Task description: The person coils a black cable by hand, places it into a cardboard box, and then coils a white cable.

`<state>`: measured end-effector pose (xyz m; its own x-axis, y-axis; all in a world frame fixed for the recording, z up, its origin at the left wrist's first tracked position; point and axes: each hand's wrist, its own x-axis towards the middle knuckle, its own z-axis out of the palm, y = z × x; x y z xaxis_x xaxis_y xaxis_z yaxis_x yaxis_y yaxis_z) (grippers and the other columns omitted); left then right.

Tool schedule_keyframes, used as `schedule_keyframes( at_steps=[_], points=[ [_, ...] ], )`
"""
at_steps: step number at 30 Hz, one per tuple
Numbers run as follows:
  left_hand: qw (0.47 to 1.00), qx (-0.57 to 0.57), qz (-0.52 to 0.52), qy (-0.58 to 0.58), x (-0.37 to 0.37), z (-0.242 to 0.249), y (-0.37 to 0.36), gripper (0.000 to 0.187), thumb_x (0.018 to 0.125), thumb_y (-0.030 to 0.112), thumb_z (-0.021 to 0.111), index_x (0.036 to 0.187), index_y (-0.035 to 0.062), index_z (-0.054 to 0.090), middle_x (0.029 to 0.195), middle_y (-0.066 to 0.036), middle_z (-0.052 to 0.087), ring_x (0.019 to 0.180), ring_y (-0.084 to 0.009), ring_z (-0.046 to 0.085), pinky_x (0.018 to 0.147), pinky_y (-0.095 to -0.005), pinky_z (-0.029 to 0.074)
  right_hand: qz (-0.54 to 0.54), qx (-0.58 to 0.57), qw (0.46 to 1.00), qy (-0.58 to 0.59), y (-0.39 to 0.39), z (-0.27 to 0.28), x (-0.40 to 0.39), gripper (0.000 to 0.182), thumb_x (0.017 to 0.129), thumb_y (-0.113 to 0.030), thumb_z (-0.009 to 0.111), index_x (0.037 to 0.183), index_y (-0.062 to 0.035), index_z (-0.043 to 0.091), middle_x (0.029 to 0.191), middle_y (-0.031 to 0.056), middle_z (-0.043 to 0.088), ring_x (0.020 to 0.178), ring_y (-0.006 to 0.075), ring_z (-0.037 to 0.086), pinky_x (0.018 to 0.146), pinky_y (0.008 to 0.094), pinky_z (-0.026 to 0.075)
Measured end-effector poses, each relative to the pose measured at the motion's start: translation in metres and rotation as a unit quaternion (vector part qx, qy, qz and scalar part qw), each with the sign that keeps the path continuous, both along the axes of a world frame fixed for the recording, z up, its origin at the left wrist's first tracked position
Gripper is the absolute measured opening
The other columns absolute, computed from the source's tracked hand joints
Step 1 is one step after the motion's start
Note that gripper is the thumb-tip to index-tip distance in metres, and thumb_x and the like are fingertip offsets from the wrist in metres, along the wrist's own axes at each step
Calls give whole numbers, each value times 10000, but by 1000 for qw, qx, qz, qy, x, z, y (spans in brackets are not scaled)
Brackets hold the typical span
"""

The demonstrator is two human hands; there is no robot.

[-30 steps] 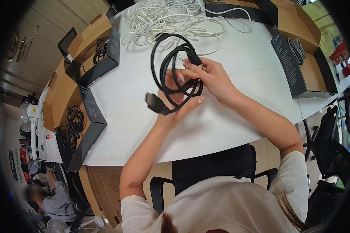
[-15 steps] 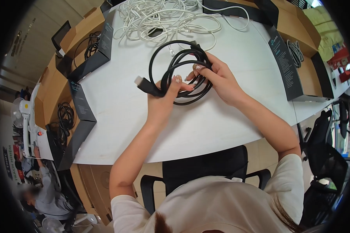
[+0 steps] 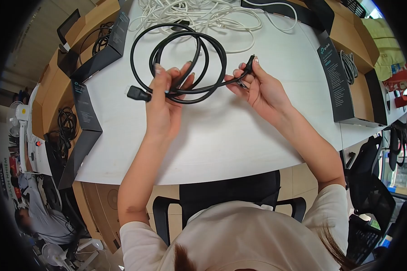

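A thick black cable (image 3: 221, 58) hangs in several loose loops above the white table (image 3: 212, 149). My left hand (image 3: 165, 106) is wrapped round the bottom left of the loops, and one black plug (image 3: 139, 93) sticks out to its left. Between the thumb and fingers of my right hand (image 3: 264, 90) is the cable's other end, with a black connector (image 3: 249, 64) pointing up. A single stretch of cable runs from that end to the loops. Behind the loops lies a tangle of white cables (image 3: 230, 20).
On the left stand two open boxes with black cables, an upper one (image 3: 117, 45) and a lower one (image 3: 88, 113). An open box (image 3: 334, 90) at the right holds a grey cable (image 3: 348, 67). A black chair (image 3: 230, 189) is below the table edge. Another person (image 3: 43, 203) is at the far left.
My hands have moved apart, the left one leftward with the coil. The loops have spread wider, and the cable end in my right hand is now drawn away from them.
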<state>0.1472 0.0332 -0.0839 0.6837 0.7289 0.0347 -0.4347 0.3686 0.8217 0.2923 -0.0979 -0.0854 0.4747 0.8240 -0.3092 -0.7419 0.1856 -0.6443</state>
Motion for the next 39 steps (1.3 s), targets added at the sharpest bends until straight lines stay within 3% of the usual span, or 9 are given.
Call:
schedule_keyframes(
  at_steps=[5, 6, 10, 16, 19, 24, 28, 31, 39],
  points=[
    [997, -51, -35, -56, 1, -6, 9, 362, 951, 395, 427, 727, 111, 423, 1099, -61, 572, 1039, -164, 557, 889, -296, 478, 90, 63, 992, -67, -4, -12, 23, 337, 1000, -364, 272, 925, -73, 426, 632, -23, 434, 741, 170, 599, 800, 350, 518],
    [995, -62, -40, -70, 2, -5, 13, 365, 952, 403, 417, 726, 116, 422, 1142, -64, 565, 1017, -147, 557, 883, -283, 474, 63, -9, 995, -83, -3, -3, 21, 332, 996, -367, 298, 943, -72, 439, 568, -55, 357, 585, 119, 522, 743, 319, 523],
    [996, -55, -25, -60, 1, -2, 19, 324, 962, 417, 385, 787, 147, 421, 1255, -72, 530, 990, -113, 532, 887, -262, 419, 131, -85, 975, -161, -9, 7, 33, 359, 990, -396, 315, 932, -76, 468, 529, -70, 297, 491, 89, 423, 634, 254, 490],
    [991, 35, -130, -1, 1, -10, 10, 222, 956, 323, 467, 934, 103, 462, 777, -6, 523, 911, -152, 543, 856, -319, 396, 45, -15, 993, -108, -4, -11, 34, 371, 987, -406, 299, 956, -75, 463, 696, 7, 499, 641, 149, 562, 720, 324, 519],
    [981, 55, -186, 17, 2, -15, 0, 184, 959, 281, 469, 958, 97, 457, 771, -17, 530, 898, -164, 544, 867, -328, 390, 37, -58, 991, -117, -2, -10, 21, 401, 986, -430, 256, 919, -93, 463, 988, 109, 601, 868, 219, 614, 768, 353, 513],
    [954, 178, -237, 46, 4, -23, -11, 214, 945, 219, 495, 1022, 47, 395, 860, -104, 605, 878, -170, 567, 839, -320, 421, 50, -3, 981, -185, -3, 8, 8, 716, 905, -644, 177, 1119, -33, 482, 1126, 107, 578, 1009, 234, 584, 852, 372, 462],
    [956, 140, -256, 18, 7, -26, -12, 316, 967, 284, 431, 1161, 37, 394, 1092, -141, 564, 948, -182, 586, 855, -323, 472, 12, -5, 946, -324, -4, 5, 10, 388, 827, -288, 680, 1001, -7, 477, 886, 88, 618, 625, 128, 605, 534, 245, 491],
    [963, 79, -257, 24, 7, -10, -18, 461, 965, 390, 377, 1258, 34, 361, 1157, -136, 547, 999, -214, 594, 861, -340, 487, -36, -15, 944, -327, 0, 2, 5, 355, 815, -230, 697, 953, 4, 470, 691, 16, 516, 482, 71, 512, 404, 202, 415],
    [943, 91, -286, 147, 4, -6, 2, 725, 899, 632, 118, 1427, 146, 219, 1103, -131, 594, 961, -222, 615, 845, -329, 491, 230, -104, 856, -452, -14, 23, 11, 421, 748, -261, 751, 971, 7, 515, 624, -8, 510, 411, 59, 464, 354, 193, 341]
  ],
)
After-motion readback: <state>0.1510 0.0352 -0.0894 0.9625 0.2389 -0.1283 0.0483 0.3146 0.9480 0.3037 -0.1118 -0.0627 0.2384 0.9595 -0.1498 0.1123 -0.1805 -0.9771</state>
